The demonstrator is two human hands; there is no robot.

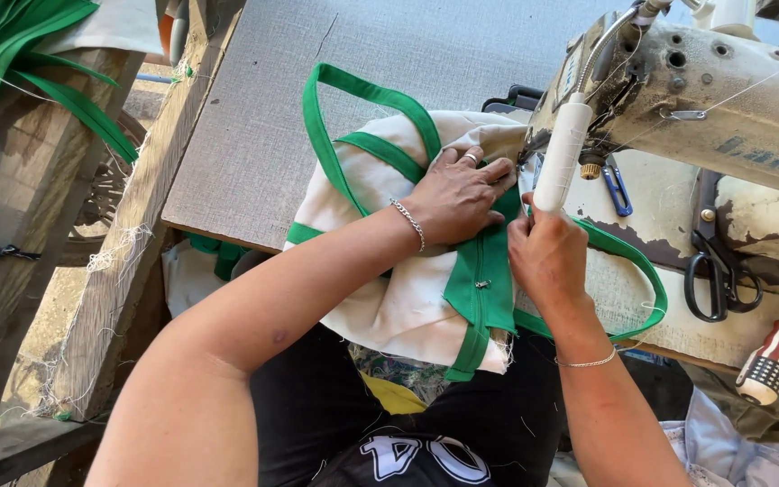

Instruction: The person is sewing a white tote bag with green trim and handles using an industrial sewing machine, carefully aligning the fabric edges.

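A cream canvas bag (389,298) with green straps and a green zipper band (480,280) lies on the grey sewing table (254,153) and hangs over its front edge. My left hand (457,194) presses flat on the bag, fingers spread, just left of the needle area. My right hand (547,252) pinches the green band close under the head of the worn sewing machine (723,90). A white tubular lamp (559,153) hangs in front of the needle and hides it. One green handle loop (335,90) arches over the table.
Black-handled scissors (719,271) and a screwdriver with a striped handle (773,356) lie on the machine bed at right. Small blue snips (617,188) sit near the needle. Green webbing strips (20,54) drape over a wooden frame at left.
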